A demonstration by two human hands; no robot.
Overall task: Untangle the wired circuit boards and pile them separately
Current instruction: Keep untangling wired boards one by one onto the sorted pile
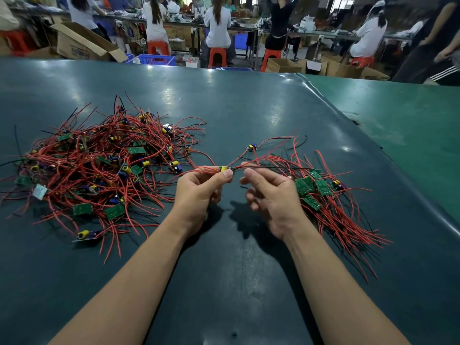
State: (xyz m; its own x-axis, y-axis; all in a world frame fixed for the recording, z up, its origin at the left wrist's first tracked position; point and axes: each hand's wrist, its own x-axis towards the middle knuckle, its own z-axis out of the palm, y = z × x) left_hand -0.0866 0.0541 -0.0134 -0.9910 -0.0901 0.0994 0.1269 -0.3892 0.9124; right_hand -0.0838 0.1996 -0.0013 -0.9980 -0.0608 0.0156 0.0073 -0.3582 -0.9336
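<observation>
Left hand [199,188] pinches a small board [223,169] while the right hand [270,195], fingers loosely curled just beside it, should draw its wires [263,161] free slowly toward the sorted pile [321,192].

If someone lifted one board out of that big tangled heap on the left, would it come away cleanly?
Probably not: the tangled heap has floppy red wires looped over each other, so neighbours would likely drag along. The boards look small and light.
</observation>
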